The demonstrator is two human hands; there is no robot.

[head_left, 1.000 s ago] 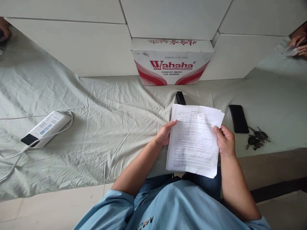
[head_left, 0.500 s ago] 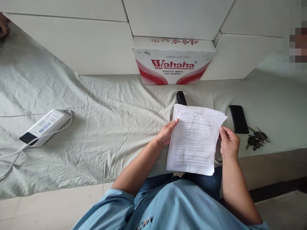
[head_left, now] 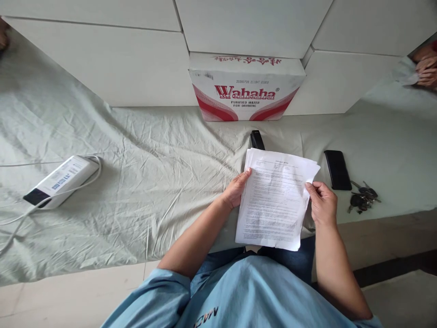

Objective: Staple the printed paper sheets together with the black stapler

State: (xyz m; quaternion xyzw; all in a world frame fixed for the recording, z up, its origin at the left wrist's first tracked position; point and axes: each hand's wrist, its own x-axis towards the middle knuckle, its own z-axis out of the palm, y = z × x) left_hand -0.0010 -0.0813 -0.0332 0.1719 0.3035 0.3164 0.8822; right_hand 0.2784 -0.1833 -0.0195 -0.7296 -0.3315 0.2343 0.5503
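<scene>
Pale green, wrinkled cloth (head_left: 143, 182) is covering the long table, and a white-and-red cardboard box (head_left: 246, 89) is sitting against the white wall behind it. The stack of printed papers (head_left: 275, 200) is being held above the table's near edge, in front of the person's lap; its long axis is running away from the person, heading end pointing toward the box and leaning slightly right. The left hand (head_left: 235, 190) is gripping the stack's left edge, thumb on top and fingers tucked beneath. The right hand (head_left: 321, 202) is pinching the right edge, fingers curled together. A white power adapter (head_left: 58, 181) is lying far left, a black phone (head_left: 337, 169) just right of the papers, keys (head_left: 362, 200) beside it, and a black stapler (head_left: 256, 139) is peeking out past the stack's top.
</scene>
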